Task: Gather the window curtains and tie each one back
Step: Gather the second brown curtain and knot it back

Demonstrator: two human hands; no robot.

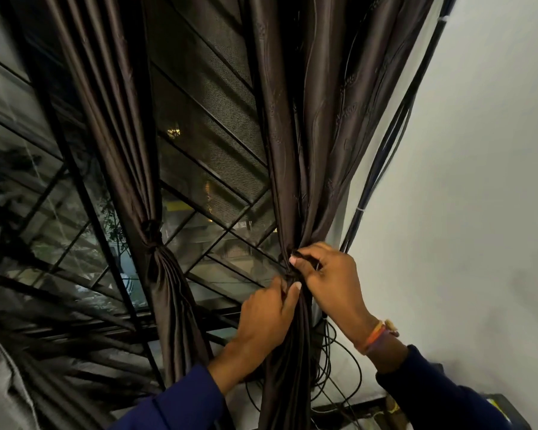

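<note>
Right curtain (295, 169) is gathered beside the white wall (479, 181). Its bunched waist is gripped by the left hand (266, 315); the tie (292, 276) is pinched by the curled right hand (326, 274).

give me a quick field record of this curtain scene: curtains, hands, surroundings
left curtain: gathered, already tied at its middle
right curtain: gathered, tie in progress
left hand: grips the right curtain just below the gather
right hand: pinches the tie at the gather
cables: run along the wall beside the right curtain
window grille: behind both curtains
</note>
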